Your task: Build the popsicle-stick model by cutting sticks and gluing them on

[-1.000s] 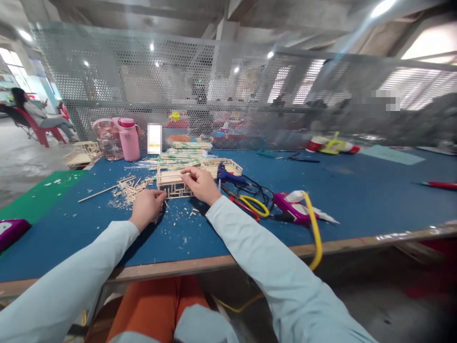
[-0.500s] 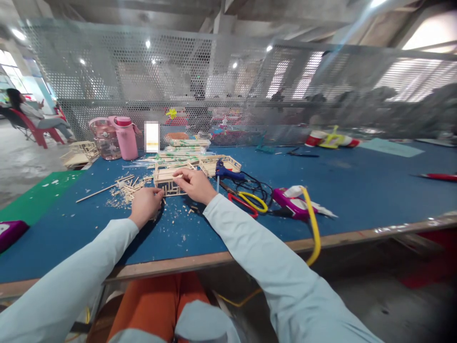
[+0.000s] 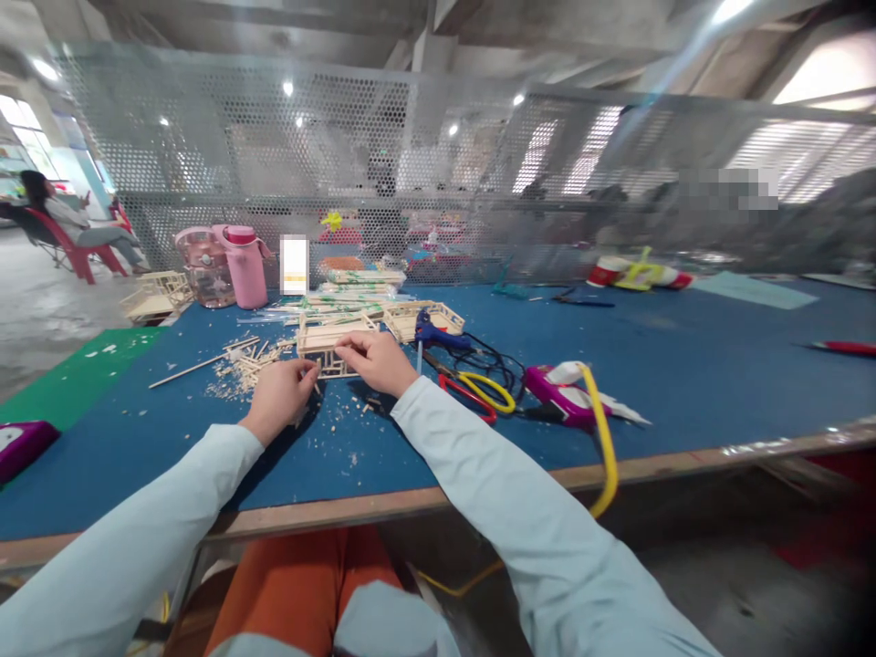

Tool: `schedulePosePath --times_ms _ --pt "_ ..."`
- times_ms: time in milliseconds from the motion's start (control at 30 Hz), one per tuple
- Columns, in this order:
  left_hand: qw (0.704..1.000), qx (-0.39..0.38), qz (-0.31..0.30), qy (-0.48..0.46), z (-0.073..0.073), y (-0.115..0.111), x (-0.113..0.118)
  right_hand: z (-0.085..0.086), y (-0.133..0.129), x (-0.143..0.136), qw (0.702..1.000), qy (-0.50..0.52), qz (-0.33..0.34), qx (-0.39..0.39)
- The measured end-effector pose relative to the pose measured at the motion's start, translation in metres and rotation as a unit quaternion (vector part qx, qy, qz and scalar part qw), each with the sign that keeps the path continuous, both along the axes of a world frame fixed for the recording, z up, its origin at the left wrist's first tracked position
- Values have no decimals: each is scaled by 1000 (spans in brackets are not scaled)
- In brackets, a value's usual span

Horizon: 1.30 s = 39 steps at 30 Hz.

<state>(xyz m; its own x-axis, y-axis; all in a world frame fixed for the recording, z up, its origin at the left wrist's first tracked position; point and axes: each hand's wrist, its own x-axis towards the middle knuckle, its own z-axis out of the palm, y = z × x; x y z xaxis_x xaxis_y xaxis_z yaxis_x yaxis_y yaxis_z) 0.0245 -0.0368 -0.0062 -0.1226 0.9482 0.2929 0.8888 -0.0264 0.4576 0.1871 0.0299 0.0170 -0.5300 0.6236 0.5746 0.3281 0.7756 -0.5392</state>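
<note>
A small frame of pale wooden sticks (image 3: 328,338) lies on the blue table (image 3: 383,456) in front of me. My left hand (image 3: 284,392) is closed at the frame's lower left corner, thumb and fingers pinched together; what they hold is too small to make out. Over the frame's right front part, my right hand (image 3: 375,359) has its fingertips pressed together, and anything between them is hidden. Loose short sticks and crumbs (image 3: 250,365) are heaped left of the frame. Behind its right side sits a second wooden frame (image 3: 403,321).
Right of my hands are a blue glue gun (image 3: 442,336), scissors with red and yellow handles (image 3: 489,391), black cable and a purple tool (image 3: 561,397). Pink bottles (image 3: 245,269) and bagged sticks (image 3: 356,290) stand or lie behind. A person (image 3: 61,214) sits far left.
The view has shifted slightly. My right fingertips have dropped a little onto the frame's front part, and the pale bit seen at them before no longer shows. My left hand stays at the corner.
</note>
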Motion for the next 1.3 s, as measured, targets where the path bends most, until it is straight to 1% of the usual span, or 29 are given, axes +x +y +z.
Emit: schedulePosePath --times_ms 67,100,133,200,233,300,333,367,400,433,467,500,533,567,633,700,767,833,900,967,1100,1200,1300 --pt "997 4 -59 54 1 -4 2 0 1 1 1000 0 1 -2" --pt "994 -6 -77 80 1 -6 4 0 1 1 1000 -4 4 -3" --pt "991 -18 -87 100 1 -7 5 0 2 1 1000 -10 8 -4" --pt "989 -28 -94 109 2 -7 8 -1 2 1 1000 -26 17 -3" --pt "989 -23 -100 104 4 -6 7 -1 2 1 999 -32 20 -2" --pt "990 14 -107 86 9 -3 -1 -1 3 2 999 -41 17 -2" --pt "992 43 -98 73 12 -1 -8 -1 3 2 999 -44 12 -3" --pt "992 78 -74 60 15 2 -19 -1 3 2 999 -47 6 -4" --pt "993 114 -27 32 18 6 -32 -2 4 3 999 -49 0 -4" --pt "988 151 42 -1 20 10 -48 -2 4 3 999 -50 -4 -3" --pt "979 174 105 -19 21 15 -64 -3 5 3 999 -50 -5 -4" --pt "972 178 152 -23 21 19 -79 -4 6 3 999 -49 -3 -5" --pt "970 158 184 -14 20 24 -93 -5 6 3 999 -49 2 -6" --pt "974 119 192 5 19 28 -105 -6 7 3 999 -49 7 -7" --pt "986 36 151 67 16 35 -117 -9 7 1 998 -53 14 -8" --pt "980 -11 152 127 14 40 -116 -10 7 0 998 -58 17 -9" --pt "969 -56 175 168 15 46 -106 -10 6 0 998 -65 16 -11" --pt "958 -111 195 180 18 52 -97 -9 5 0 997 -72 13 -15" --pt "950 -144 208 181 21 57 -90 -8 4 0 997 -81 14 -16" --pt "950 -144 208 183 23 60 -88 -8 3 0 996 -87 17 -17" --pt "959 -124 176 182 24 64 -85 -9 2 -2 995 -99 20 -25" --pt "962 -146 161 164 24 68 -81 -10 2 -3 994 -101 25 -25" --pt "963 -157 164 143 22 72 -77 -10 2 -3 994 -99 24 -24"
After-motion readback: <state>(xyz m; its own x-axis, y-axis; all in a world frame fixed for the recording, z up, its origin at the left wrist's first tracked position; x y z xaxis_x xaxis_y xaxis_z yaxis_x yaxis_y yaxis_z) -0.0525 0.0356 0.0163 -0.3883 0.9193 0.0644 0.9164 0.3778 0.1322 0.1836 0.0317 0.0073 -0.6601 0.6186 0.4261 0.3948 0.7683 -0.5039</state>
